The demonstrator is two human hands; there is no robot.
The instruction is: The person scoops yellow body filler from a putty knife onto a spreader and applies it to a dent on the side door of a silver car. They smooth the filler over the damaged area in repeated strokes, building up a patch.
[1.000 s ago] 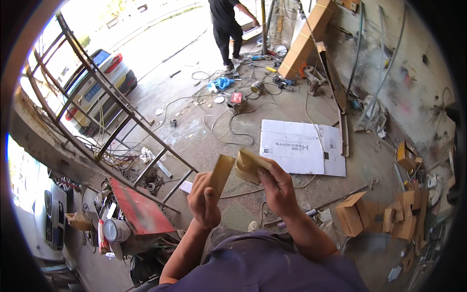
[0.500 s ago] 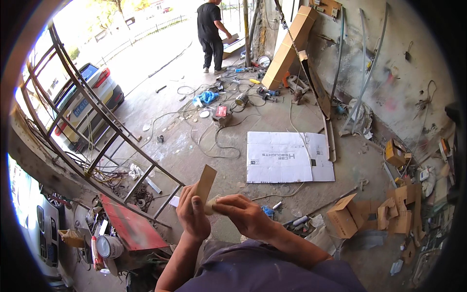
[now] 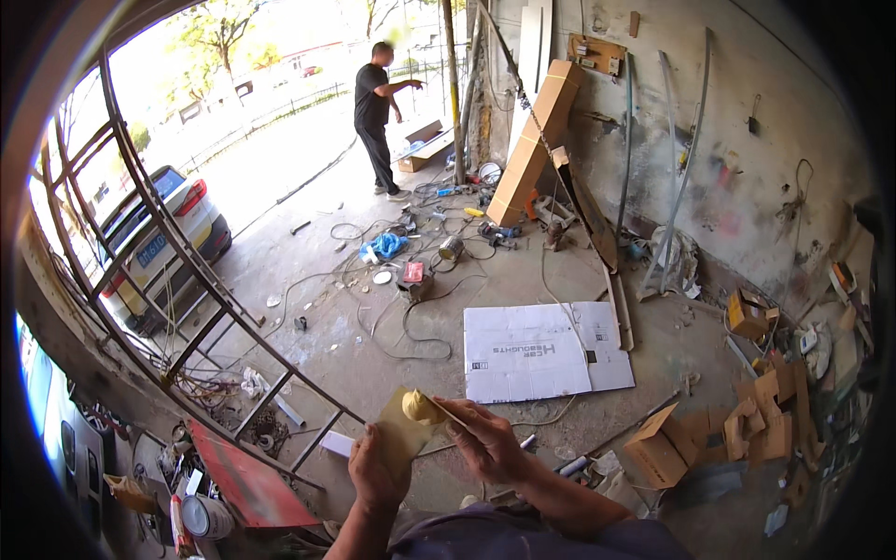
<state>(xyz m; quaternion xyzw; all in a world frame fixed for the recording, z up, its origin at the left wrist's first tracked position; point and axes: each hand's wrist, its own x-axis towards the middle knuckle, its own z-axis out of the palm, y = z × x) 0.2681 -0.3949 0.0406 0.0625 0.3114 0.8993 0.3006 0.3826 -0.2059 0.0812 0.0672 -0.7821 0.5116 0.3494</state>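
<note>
Low in the head view, my left hand (image 3: 378,467) grips a flat, yellowish sheet (image 3: 397,434) held out in front of me. A creamy yellow lump of paste (image 3: 418,408) sits at its upper right. My right hand (image 3: 490,448) pinches a thin, light-colored flat scraper (image 3: 454,411) whose edge touches or nearly touches the lump; my thumb is on its face. The two hands are close together above my dark shirt (image 3: 532,541).
A metal ladder frame (image 3: 210,345) leans at left beside a parked car (image 3: 210,233). A person (image 3: 373,121) stands at the opening. Cables, tools, a white cardboard sheet (image 3: 504,373), a long carton (image 3: 537,140), brown boxes (image 3: 658,448) and a red panel (image 3: 243,476) lie or lean around.
My hands have moved lower and come together, and the lump on the sheet now shows. The view has tilted up. The other person has turned and raised an arm.
</note>
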